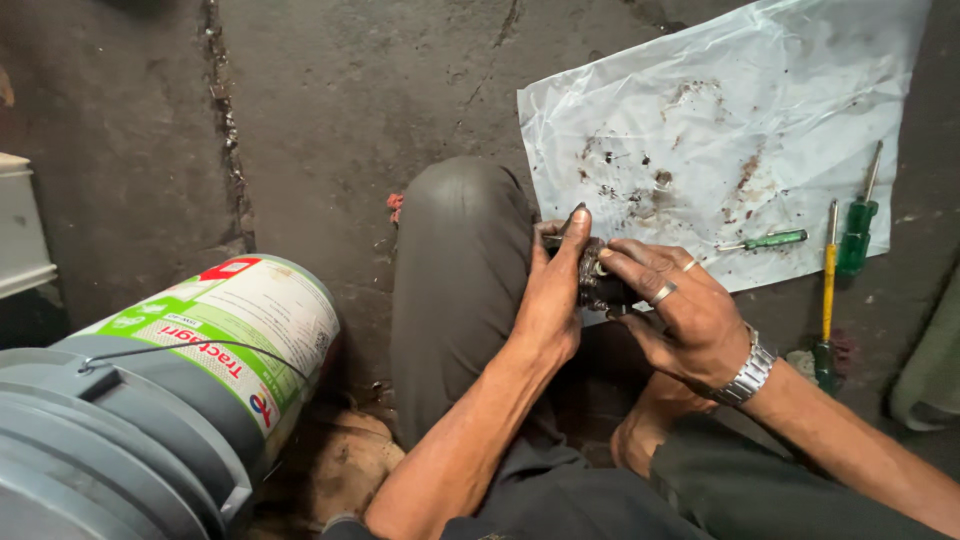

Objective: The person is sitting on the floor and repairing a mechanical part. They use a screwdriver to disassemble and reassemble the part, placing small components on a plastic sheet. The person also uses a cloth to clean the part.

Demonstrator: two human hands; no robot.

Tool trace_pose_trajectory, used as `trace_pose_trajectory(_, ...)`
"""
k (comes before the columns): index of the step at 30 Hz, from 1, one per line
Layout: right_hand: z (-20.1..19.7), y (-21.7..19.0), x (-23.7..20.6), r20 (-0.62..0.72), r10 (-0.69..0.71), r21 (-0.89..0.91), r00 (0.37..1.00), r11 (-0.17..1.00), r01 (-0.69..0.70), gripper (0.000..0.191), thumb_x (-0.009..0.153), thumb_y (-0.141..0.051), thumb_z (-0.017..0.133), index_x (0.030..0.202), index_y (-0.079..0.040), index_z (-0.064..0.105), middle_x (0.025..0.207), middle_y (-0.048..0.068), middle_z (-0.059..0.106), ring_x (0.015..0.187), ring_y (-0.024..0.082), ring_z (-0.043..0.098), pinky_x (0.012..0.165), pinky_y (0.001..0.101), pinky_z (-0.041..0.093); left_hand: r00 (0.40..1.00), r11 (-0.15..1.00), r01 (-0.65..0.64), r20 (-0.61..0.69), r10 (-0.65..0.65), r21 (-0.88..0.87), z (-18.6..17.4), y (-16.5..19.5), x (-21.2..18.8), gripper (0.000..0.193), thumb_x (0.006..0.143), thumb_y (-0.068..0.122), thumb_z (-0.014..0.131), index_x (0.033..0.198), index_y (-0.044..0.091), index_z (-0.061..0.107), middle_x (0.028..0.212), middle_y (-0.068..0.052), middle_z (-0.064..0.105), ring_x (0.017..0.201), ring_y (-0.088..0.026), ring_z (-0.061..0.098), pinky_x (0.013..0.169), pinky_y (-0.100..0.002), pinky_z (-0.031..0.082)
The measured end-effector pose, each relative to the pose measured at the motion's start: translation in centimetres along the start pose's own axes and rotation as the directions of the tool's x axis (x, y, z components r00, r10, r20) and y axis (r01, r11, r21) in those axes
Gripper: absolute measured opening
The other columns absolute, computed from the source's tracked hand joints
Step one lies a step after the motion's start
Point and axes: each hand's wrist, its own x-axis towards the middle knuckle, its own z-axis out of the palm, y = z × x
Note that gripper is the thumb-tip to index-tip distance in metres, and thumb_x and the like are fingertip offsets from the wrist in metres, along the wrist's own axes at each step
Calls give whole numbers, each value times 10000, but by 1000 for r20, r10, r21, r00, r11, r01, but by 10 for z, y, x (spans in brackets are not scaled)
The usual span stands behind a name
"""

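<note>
Here, a small dirty metal part point(598, 283) sits near the middle, just above the bent knee point(460, 230). The left hand point(553, 295) and the right hand point(680, 315) each close their grip on it from both sides. At two o'clock lies a white plastic sheet point(800, 90) on the floor, with green screwdrivers point(857, 235) beside it. At eight o'clock stands a grey bucket point(150, 420).
</note>
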Motion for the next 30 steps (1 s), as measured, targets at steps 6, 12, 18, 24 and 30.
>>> trace_pose_trajectory(6,4,0,-1,-42,41,32,998,999,-40,789,658,-9,839,1400,-60,575,1351,157,648,1197,356,640,974,426,537,999,995,-9,49,4,102,-4,2,-7,397,911,362,726,1166,168,493,1000,-6,596,908,-109,579,785,-304,490)
trace_pose_trajectory(12,6,-9,6,-24,53,8,998,999,-53,799,656,-30,849,1406,-59,574,1346,153,658,1119,352,642,939,421,533,996,972,-75,57,64,222,-4,5,-10,590,929,455,704,1329,96,462,1128,-60,574,1028,-155,561,857,-330,483)
trace_pose_trajectory(18,2,-9,5,-63,-31,-36,998,999,29,797,683,-75,849,1416,-43,537,1353,171,636,1147,374,633,959,437,515,994,929,-91,83,65,358,-7,3,-15,1087,852,561,708,1611,56,116,1476,-190,474,1334,-257,506,1070,-368,444)
trace_pose_trajectory(24,-4,-1,-2,-35,105,-11,994,994,-105,899,587,6,778,1449,-66,534,1335,163,669,1002,323,659,874,398,562,928,607,-370,257,268,704,-6,-1,-17,1503,583,562,935,1629,4,13,1571,-297,351,1428,-371,433,1139,-439,426)
trace_pose_trajectory(30,-4,2,-15,-124,91,14,988,996,-90,951,653,-25,790,1534,-73,435,1310,200,661,1099,361,676,908,413,556,913,385,-388,291,287,838,2,6,-28,1517,497,498,960,1662,109,70,1488,-306,370,1374,-453,465,1111,-489,442)
